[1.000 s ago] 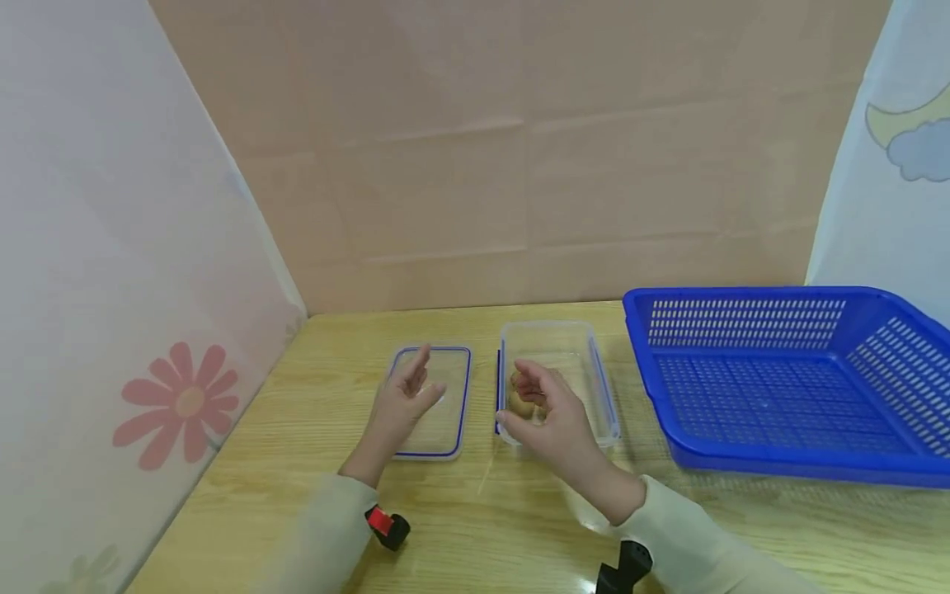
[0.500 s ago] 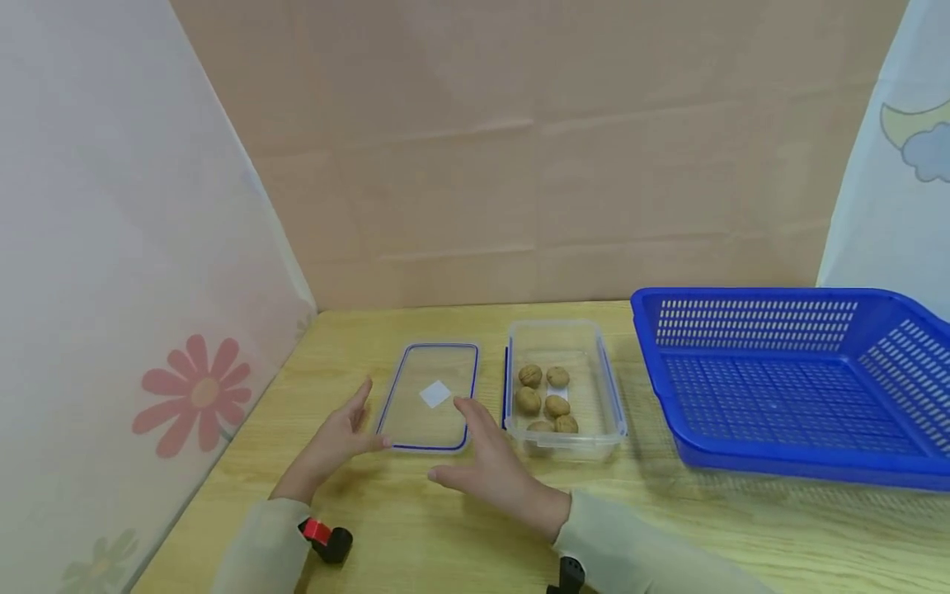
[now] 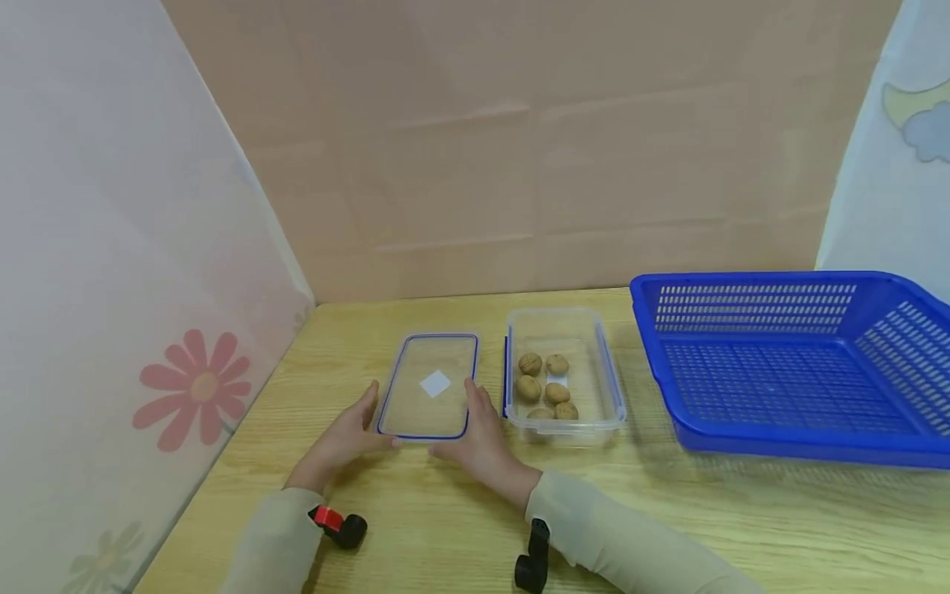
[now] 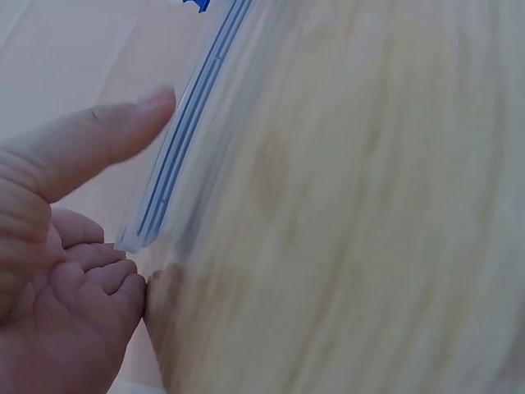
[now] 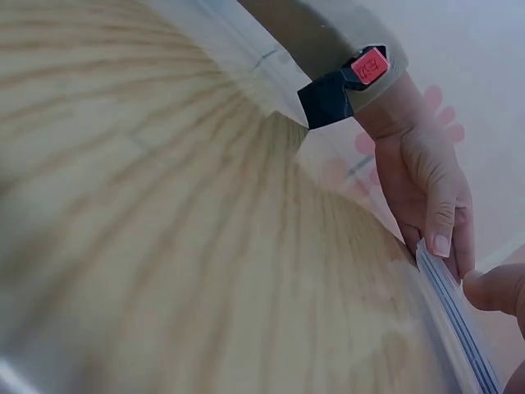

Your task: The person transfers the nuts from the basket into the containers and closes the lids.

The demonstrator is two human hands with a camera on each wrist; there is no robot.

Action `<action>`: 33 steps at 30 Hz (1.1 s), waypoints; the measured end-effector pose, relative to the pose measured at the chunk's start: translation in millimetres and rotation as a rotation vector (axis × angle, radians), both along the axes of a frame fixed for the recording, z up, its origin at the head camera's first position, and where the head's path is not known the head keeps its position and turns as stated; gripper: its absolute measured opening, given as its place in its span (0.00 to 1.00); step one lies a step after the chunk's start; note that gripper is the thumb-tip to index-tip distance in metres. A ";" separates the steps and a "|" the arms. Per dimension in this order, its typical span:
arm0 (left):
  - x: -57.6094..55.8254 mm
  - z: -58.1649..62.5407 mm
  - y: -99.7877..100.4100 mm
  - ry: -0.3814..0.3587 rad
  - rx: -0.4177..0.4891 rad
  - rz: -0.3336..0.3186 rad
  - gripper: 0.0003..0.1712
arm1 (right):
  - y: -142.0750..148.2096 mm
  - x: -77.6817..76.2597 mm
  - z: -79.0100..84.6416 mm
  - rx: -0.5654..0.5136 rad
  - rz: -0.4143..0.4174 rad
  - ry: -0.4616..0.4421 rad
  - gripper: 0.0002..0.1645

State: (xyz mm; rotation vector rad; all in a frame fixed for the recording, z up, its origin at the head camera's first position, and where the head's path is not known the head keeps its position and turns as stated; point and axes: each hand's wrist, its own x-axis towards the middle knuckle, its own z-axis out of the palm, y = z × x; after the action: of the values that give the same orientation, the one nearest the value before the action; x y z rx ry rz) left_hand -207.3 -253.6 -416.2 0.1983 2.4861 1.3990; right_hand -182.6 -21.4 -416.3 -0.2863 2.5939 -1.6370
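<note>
A clear rectangular lid (image 3: 408,404) with a blue seal lies flat on the table in the head view. My left hand (image 3: 337,441) is at its near left corner, fingers along the left side and thumb at the front edge. Opposite it, my right hand (image 3: 484,445) reaches the near right corner, with its thumb close to the front edge. Seen from the left wrist, the thumb (image 4: 115,144) lies straight against the blue-lined edge while the other fingers bend loosely by the corner. In the right wrist view only part of the right thumb (image 5: 496,287) shows beside the lid.
Right of the lid stands a clear plastic box (image 3: 610,375) with several walnuts (image 3: 529,388) inside. Farther right sits a large blue plastic basket (image 3: 660,404). A beige wall covering (image 3: 445,165) rises behind the wooden table (image 3: 430,528).
Both hands have moved left from over the lid and the walnut box down to the lid's near corners. In the last half second they have closed in on its edges. The lid stays in place.
</note>
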 end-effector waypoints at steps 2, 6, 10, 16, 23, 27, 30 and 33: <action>-2.0 -1.1 2.5 -0.001 0.010 0.003 0.66 | 0.5 -2.2 -1.0 0.002 -0.009 0.004 0.64; -4.1 -0.2 6.5 -0.011 0.025 0.013 0.64 | 0.3 -6.8 -1.7 0.002 -0.024 0.004 0.62; -4.6 1.5 9.0 -0.023 0.003 0.037 0.63 | -0.9 -10.4 -3.8 -0.018 -0.053 0.003 0.62; -2.6 3.5 12.2 -0.039 -0.034 0.071 0.63 | -1.1 -10.9 -4.0 -0.029 -0.106 -0.035 0.64; 1.3 4.7 10.4 -0.049 0.062 0.117 0.64 | -0.5 -9.9 -1.0 -0.022 -0.135 -0.079 0.63; 2.6 3.9 6.0 -0.053 0.102 0.135 0.63 | -1.0 -9.4 -0.1 -0.021 -0.140 -0.100 0.62; 5.5 4.0 1.5 -0.056 0.133 0.134 0.58 | -1.8 -7.7 0.0 -0.036 -0.143 -0.111 0.61; 10.7 6.7 -3.8 -0.025 0.140 0.153 0.45 | -2.8 -4.7 0.4 -0.046 -0.146 -0.101 0.61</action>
State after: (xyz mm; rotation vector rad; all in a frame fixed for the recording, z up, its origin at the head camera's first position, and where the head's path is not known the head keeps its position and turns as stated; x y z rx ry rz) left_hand -196.6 -257.4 -409.5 0.0193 2.4284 1.6281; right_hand -187.4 -24.2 -415.8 -0.0158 2.5598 -1.7090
